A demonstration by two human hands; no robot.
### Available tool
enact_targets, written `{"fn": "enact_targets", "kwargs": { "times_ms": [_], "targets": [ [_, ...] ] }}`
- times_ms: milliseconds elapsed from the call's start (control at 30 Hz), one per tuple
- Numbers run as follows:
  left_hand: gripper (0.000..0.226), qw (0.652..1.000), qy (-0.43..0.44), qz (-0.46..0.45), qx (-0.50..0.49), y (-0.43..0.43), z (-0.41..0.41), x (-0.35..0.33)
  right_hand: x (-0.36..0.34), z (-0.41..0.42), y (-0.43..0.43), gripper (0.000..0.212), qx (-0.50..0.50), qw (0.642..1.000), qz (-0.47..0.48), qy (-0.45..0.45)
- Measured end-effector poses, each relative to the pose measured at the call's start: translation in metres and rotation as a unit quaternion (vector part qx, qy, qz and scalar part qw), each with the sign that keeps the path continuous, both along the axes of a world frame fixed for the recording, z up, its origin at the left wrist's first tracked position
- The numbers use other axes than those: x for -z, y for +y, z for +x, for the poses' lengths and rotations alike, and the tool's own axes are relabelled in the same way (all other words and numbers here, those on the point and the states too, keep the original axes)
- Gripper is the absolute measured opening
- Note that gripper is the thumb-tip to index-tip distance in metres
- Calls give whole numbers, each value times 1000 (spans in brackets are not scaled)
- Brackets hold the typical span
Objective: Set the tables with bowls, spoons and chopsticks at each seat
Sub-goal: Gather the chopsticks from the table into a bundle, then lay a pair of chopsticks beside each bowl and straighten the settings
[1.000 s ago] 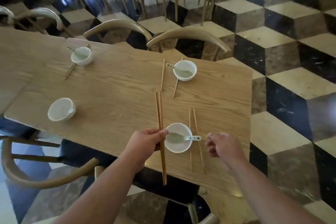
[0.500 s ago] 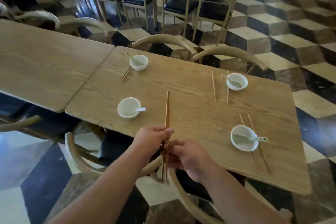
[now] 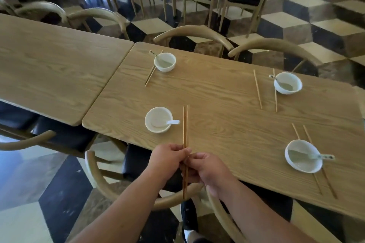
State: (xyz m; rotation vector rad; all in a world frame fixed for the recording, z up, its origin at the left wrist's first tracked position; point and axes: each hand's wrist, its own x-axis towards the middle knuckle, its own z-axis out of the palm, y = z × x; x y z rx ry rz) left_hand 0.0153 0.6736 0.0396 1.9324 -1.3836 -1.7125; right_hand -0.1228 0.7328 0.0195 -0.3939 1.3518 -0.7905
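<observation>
At the near table (image 3: 227,104) edge, we see left hand (image 3: 167,159) and right hand (image 3: 207,169) both curled around a chopstick pair (image 3: 185,124), just right of a white bowl (image 3: 158,119) with its spoon (image 3: 172,122).

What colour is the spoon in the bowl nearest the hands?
The spoon is white; head view.

Grained matt wooden table (image 3: 217,92), glossy white ceramic bowls (image 3: 158,119), polished stone floor (image 3: 308,12).
</observation>
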Motion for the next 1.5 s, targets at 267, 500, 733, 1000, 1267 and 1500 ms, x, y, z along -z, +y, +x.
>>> {"fn": "enact_targets", "kwargs": {
  "times_ms": [267,500,733,1000,1267,1500],
  "targets": [
    [21,998,-48,14,26,-64,-20,83,97,-10,-89,15,36,996,83,21],
    [23,993,-95,48,50,-76,-7,123,125,-16,-111,17,46,991,105,66],
    [14,987,-136,5,89,-87,1,133,118,-25,-105,14,-30,963,67,258],
    [41,982,-188,-30,14,-83,30,119,96,7,-119,9,-37,950,-4,310],
    [43,981,27,-7,-191,-148,87,119,90,42,-163,25,75,992,8,101],
    [38,989,90,79,-85,-186,108,126,102,57,-193,63,73,963,27,259]
  ]
}}
